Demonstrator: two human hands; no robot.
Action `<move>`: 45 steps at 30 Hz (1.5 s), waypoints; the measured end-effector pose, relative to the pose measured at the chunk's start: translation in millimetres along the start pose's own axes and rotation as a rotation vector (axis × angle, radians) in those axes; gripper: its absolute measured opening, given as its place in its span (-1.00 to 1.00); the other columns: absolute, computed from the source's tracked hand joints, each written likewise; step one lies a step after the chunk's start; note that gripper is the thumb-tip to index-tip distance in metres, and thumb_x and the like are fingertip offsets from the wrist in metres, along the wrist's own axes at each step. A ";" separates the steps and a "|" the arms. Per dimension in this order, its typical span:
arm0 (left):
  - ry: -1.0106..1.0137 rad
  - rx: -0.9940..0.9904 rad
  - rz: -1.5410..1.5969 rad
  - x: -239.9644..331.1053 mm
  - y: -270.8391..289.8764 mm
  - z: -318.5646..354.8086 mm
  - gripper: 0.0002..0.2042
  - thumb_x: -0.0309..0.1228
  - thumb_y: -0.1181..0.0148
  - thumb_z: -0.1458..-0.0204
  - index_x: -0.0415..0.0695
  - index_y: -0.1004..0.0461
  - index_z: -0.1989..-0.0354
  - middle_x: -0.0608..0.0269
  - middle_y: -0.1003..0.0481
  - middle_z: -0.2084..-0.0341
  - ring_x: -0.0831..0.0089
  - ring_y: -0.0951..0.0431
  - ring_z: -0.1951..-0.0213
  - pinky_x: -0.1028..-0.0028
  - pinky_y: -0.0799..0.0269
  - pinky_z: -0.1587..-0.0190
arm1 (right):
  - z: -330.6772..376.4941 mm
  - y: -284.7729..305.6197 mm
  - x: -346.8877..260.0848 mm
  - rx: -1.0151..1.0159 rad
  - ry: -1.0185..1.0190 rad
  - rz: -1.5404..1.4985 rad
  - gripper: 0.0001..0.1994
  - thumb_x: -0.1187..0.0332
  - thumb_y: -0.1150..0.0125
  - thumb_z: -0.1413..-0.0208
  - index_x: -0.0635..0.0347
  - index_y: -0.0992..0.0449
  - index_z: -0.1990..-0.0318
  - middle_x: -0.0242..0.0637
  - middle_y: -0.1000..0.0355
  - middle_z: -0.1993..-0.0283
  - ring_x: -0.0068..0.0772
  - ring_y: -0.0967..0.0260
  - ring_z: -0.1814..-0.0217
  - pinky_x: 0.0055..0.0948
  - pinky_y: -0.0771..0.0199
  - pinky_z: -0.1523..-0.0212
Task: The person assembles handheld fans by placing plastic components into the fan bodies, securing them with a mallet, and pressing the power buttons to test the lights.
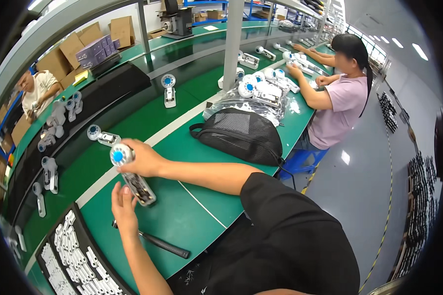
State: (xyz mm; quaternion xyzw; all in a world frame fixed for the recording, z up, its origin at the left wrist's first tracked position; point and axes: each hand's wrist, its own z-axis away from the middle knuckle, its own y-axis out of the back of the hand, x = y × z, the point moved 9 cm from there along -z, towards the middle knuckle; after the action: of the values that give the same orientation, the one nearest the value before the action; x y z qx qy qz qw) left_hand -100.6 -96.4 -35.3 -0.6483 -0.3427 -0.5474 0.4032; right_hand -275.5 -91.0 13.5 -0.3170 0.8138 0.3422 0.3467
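My right hand [143, 158] grips a white handheld fan [139, 189] by its neck, just under the round head with a blue centre. The handle is uncovered and shows dark inner parts; it slants down toward me over the green bench [192, 216]. Close beside the handle, my left hand [125, 212] has its fingers apart and holds nothing. Under the left wrist lies a black-handled tool [165, 245], its far end partly hidden by the hand. Another white fan [103, 135] lies on the green conveyor just beyond my right hand.
A black partitioned tray [79, 209] of small white parts stands at lower left. A black mesh bag [241, 132] lies right of my arm, before a pile of fans on plastic [270, 96]. A person in pink [342, 91] works at right; another person [40, 91] sits across the conveyor.
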 end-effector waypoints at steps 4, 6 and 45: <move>0.100 -0.110 0.196 -0.2 -6.5 8.0 -0.61 -0.25 -0.12 -0.18 -0.25 -0.32 -0.08 0.03 -0.49 0.17 0.31 -0.56 0.17 0.35 -0.54 0.14 | -20.6 -16.5 -46.1 -0.057 -0.189 -0.487 -0.27 0.18 -0.50 0.17 0.29 -0.30 -0.15 -0.09 -0.45 0.01 -0.22 -0.46 0.06 -0.32 -0.44 0.00; 0.121 -0.085 0.233 2.5 9.7 11.5 -0.68 -0.27 -0.14 -0.17 -0.22 -0.36 0.02 0.07 -0.52 0.26 0.33 -0.58 0.26 0.36 -0.55 0.20 | -32.0 -41.6 -75.4 -0.064 0.041 -0.283 -0.32 0.16 -0.46 0.11 0.26 -0.32 -0.15 -0.12 -0.45 0.01 -0.32 -0.43 0.00 -0.36 -0.44 -0.01; 0.001 0.328 0.478 -4.0 61.2 -1.1 -0.62 -0.39 -0.27 0.00 -0.16 -0.19 0.12 0.22 -0.38 0.50 0.52 -0.42 0.60 0.43 -0.35 0.64 | 145.6 -336.3 -213.0 -1.040 1.075 0.622 -0.90 0.42 -0.16 0.08 0.21 -0.57 0.42 -0.14 -0.48 0.32 -0.05 -0.47 0.24 -0.20 -0.49 0.20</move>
State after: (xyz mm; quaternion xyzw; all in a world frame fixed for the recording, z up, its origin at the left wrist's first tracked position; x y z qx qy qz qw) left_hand -47.5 -124.3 -48.2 -0.6367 -0.2638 -0.3745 0.6203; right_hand 147.4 -108.5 -10.0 -0.3177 0.6569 0.5584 -0.3946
